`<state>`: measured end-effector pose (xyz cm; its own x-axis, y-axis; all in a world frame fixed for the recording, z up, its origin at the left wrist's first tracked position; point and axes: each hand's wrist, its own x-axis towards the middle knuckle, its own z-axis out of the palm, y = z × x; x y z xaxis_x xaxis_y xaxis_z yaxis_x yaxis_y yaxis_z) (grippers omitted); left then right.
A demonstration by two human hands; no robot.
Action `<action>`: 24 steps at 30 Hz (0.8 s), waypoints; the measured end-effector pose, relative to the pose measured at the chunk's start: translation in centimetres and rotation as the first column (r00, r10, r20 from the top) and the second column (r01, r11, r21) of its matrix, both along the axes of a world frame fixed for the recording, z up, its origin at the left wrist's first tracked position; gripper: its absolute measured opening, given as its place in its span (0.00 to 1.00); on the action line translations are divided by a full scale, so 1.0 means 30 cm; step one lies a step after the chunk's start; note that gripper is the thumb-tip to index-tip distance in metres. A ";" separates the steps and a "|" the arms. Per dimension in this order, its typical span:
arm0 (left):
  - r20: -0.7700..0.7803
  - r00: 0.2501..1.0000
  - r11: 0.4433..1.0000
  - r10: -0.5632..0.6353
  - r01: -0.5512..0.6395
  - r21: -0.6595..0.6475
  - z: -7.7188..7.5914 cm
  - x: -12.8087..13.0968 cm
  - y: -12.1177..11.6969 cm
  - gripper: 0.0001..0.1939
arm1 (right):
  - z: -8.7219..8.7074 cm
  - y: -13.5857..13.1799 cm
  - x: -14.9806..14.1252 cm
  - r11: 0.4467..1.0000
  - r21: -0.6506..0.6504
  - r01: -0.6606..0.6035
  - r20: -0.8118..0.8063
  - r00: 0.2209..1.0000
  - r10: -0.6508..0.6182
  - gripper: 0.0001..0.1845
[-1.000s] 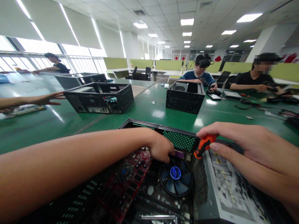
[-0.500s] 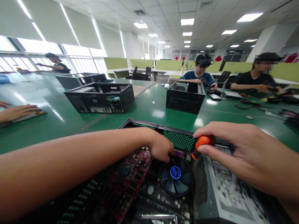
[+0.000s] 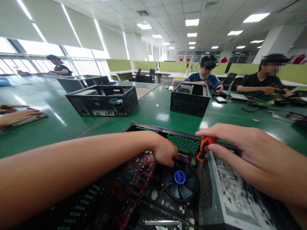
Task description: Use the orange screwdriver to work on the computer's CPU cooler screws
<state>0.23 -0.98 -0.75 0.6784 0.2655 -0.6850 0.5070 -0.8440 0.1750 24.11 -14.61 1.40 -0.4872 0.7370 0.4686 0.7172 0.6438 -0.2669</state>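
Observation:
An open computer case (image 3: pixel 148 127) lies right in front of me. My left hand (image 3: pixel 166 151) reaches into it, fingers curled down at the upper rim of the black cooling fan (image 3: pixel 181 183); the fingertips and whatever they grip are hidden. My right hand (image 3: pixel 240 150) pinches the orange and black handle of a screwdriver (image 3: pixel 206 147) between thumb and forefinger. The handle leans above the case near the power supply (image 3: pixel 208 188), and its shaft does not show. Below my left forearm is a red circuit board (image 3: pixel 134 182).
Two more black cases, one at left (image 3: pixel 103 100) and one at right (image 3: pixel 190 99), stand farther back on the green table (image 3: pixel 153 95). Cables (image 3: pixel 283 113) lie at the right. Co-workers sit opposite, and another person's hands (image 3: pixel 21 116) rest on a board at the left.
The screwdriver handle has turned, and my right thumb and forefinger have shifted on it. My left hand stays at the fan. At far left, the other person's hands have moved slightly.

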 end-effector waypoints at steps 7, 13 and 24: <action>0.002 1.000 1.000 0.005 -0.005 -0.025 0.017 0.005 -0.011 0.22 | -0.002 -0.004 -0.002 0.999 -0.026 -0.030 -0.014 0.999 0.030 0.11; 0.019 0.999 0.999 0.038 -0.037 -0.037 0.011 -0.004 -0.007 0.19 | 0.001 -0.005 -0.002 0.998 -0.047 -0.039 -0.009 0.999 0.039 0.10; 0.076 0.996 0.997 0.038 -0.033 -0.069 -0.011 -0.019 0.008 0.19 | 0.005 0.000 -0.024 0.993 -0.112 -0.033 -0.027 0.999 0.030 0.11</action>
<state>-0.35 -0.73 -1.07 0.7206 0.2453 -0.6485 0.5196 -0.8103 0.2709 23.39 -14.61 1.56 -0.5000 0.7702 0.3959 0.6894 0.6307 -0.3563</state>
